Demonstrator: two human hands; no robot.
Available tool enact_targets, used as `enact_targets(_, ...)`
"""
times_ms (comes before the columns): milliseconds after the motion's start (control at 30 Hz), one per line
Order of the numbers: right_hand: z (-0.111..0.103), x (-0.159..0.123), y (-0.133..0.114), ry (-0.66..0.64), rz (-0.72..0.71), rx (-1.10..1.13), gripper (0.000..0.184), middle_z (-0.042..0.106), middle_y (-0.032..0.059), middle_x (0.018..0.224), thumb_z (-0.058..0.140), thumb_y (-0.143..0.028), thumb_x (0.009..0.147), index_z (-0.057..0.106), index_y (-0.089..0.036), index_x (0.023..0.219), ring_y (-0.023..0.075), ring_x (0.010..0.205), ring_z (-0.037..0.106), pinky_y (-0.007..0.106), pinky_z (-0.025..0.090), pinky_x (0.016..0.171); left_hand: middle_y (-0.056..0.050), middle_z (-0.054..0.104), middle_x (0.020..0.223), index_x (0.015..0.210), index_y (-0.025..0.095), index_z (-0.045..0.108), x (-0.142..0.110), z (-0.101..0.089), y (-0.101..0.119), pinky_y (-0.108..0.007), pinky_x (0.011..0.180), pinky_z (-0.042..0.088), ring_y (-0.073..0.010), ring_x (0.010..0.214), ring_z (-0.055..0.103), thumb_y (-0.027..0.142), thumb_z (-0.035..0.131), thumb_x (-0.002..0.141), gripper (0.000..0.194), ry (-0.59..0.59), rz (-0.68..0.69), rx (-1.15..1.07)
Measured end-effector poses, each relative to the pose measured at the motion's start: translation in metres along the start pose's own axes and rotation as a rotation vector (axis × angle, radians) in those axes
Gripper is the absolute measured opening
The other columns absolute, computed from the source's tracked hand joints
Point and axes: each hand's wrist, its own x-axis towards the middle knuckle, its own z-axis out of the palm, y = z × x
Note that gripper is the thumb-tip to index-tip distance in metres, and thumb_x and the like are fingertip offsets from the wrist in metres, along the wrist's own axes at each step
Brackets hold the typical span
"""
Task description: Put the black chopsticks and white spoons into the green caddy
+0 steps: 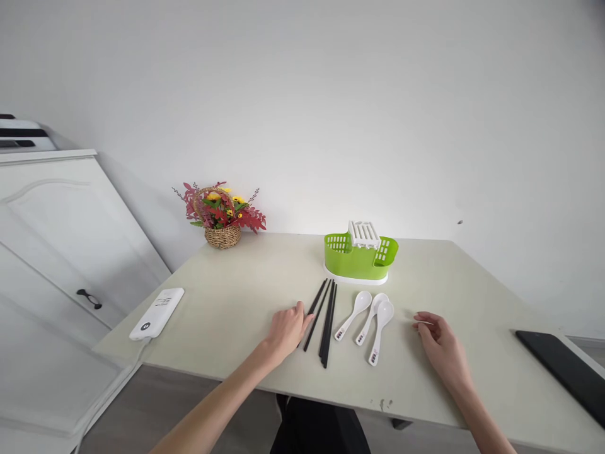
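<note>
My left hand (286, 331) is at the left side of a group of black chopsticks, its thumb and forefinger closed on the leftmost chopstick (318, 296). The other black chopsticks (327, 328) lie loosely side by side on the table, pointing away from me. Right of them rest three white spoons (378, 321), bowls toward the back, with small printed marks on the handles. My right hand (443, 350) rests on the table to the right of the spoons, fingers loosely bent and holding nothing. Behind the cutlery stands a green cutlery holder (352, 261) with a white slotted top and white base.
A wicker basket of artificial flowers (223, 236) stands at the back left of the table (227, 302). Near the left edge lies a white power bank (158, 313) with a cable. A black flat object (562, 369) lies at the right. A white cabinet (61, 252) stands left.
</note>
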Motion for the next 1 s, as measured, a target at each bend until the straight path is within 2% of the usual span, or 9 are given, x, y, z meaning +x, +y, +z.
enact_targets(100, 0.0, -0.001, 0.0, -0.006, 0.006, -0.03, 0.04, 0.076, 0.0073, 0.112, 0.058, -0.045, 0.082, 0.064, -0.023, 0.115, 0.0272, 0.102, 0.07, 0.04, 0.047, 0.091, -0.015, 0.073, 0.098, 0.114, 0.012, 0.059, 0.006, -0.01, -0.006, -0.033, 0.069, 0.053, -0.0292, 0.088, 0.074, 0.041, 0.044, 0.107, 0.032, -0.043, -0.002, -0.011)
enact_targets(200, -0.001, -0.001, 0.0, -0.011, 0.01, -0.051, 0.041, 0.076, 0.0064, 0.11, 0.058, -0.046, 0.081, 0.065, -0.023, 0.116, 0.027, 0.101, 0.071, 0.04, 0.047, 0.09, -0.02, 0.069, 0.111, 0.115, 0.009, 0.062, 0.017, -0.02, -0.011, -0.036, 0.075, 0.055, -0.0308, 0.098, 0.072, 0.024, 0.053, 0.102, 0.022, -0.059, 0.006, 0.034)
enact_targets(333, -0.001, -0.003, -0.003, -0.013, 0.02, -0.069, 0.042, 0.076, 0.0061, 0.113, 0.058, -0.047, 0.081, 0.064, -0.024, 0.115, 0.0274, 0.103, 0.071, 0.04, 0.048, 0.09, -0.019, 0.071, 0.098, 0.096, 0.009, 0.071, 0.035, -0.023, -0.009, -0.036, 0.077, 0.055, -0.031, 0.094, 0.072, 0.005, 0.066, 0.085, 0.013, -0.088, 0.022, 0.029)
enact_targets(500, -0.001, -0.004, -0.008, -0.011, 0.02, -0.073, 0.042, 0.076, 0.0069, 0.113, 0.06, -0.048, 0.079, 0.065, -0.024, 0.113, 0.0291, 0.104, 0.071, 0.042, 0.049, 0.091, -0.015, 0.069, 0.077, 0.072, 0.015, 0.071, 0.049, -0.017, -0.003, -0.039, 0.078, 0.054, -0.0314, 0.087, 0.072, 0.007, 0.07, 0.083, 0.014, -0.059, 0.013, -0.067)
enact_targets(633, -0.004, -0.004, -0.008, 0.0, 0.032, -0.036, 0.042, 0.076, 0.0066, 0.112, 0.06, -0.047, 0.078, 0.065, -0.024, 0.112, 0.028, 0.1, 0.071, 0.042, 0.051, 0.091, -0.014, 0.067, 0.071, 0.068, 0.016, 0.071, 0.051, -0.022, -0.015, -0.04, 0.077, 0.054, -0.0315, 0.082, 0.072, 0.014, 0.069, 0.086, 0.018, -0.022, -0.005, -0.158)
enact_targets(733, -0.005, -0.005, -0.017, -0.006, 0.008, -0.02, 0.04, 0.075, 0.0069, 0.115, 0.059, -0.047, 0.081, 0.063, -0.024, 0.114, 0.0272, 0.098, 0.072, 0.041, 0.052, 0.088, -0.013, 0.071, 0.077, 0.073, 0.017, 0.072, 0.048, -0.033, -0.033, -0.037, 0.076, 0.054, -0.0287, 0.081, 0.072, 0.016, 0.065, 0.088, 0.017, 0.003, 0.009, -0.213)
enact_targets(800, 0.001, -0.009, -0.035, -0.02, -0.039, -0.055, 0.037, 0.074, 0.0064, 0.114, 0.057, -0.046, 0.086, 0.062, -0.025, 0.116, 0.0267, 0.097, 0.072, 0.041, 0.052, 0.087, -0.01, 0.075, 0.087, 0.085, 0.018, 0.074, 0.044, -0.041, -0.042, -0.032, 0.078, 0.055, -0.024, 0.084, 0.074, 0.019, 0.061, 0.093, 0.014, 0.031, 0.066, -0.309)
enact_targets(867, 0.013, -0.015, -0.065, -0.061, -0.114, -0.056, 0.032, 0.074, 0.0066, 0.114, 0.055, -0.046, 0.092, 0.062, -0.026, 0.116, 0.0258, 0.099, 0.072, 0.04, 0.053, 0.087, -0.007, 0.078, 0.094, 0.099, 0.02, 0.073, 0.038, -0.047, -0.046, -0.028, 0.081, 0.055, -0.0194, 0.086, 0.074, 0.027, 0.059, 0.097, 0.016, 0.064, 0.156, -0.553)
enact_targets(1000, 0.052, -0.026, -0.149, -0.381, -0.316, 0.04, 0.037, 0.069, 0.0098, 0.118, 0.054, -0.054, 0.098, 0.06, -0.026, 0.121, 0.0253, 0.102, 0.07, 0.034, 0.057, 0.074, -0.006, 0.079, 0.092, 0.106, 0.018, 0.068, 0.023, -0.046, -0.039, -0.029, 0.082, 0.058, -0.0191, 0.086, 0.075, 0.041, 0.06, 0.098, 0.026, 0.112, 0.216, -1.038)
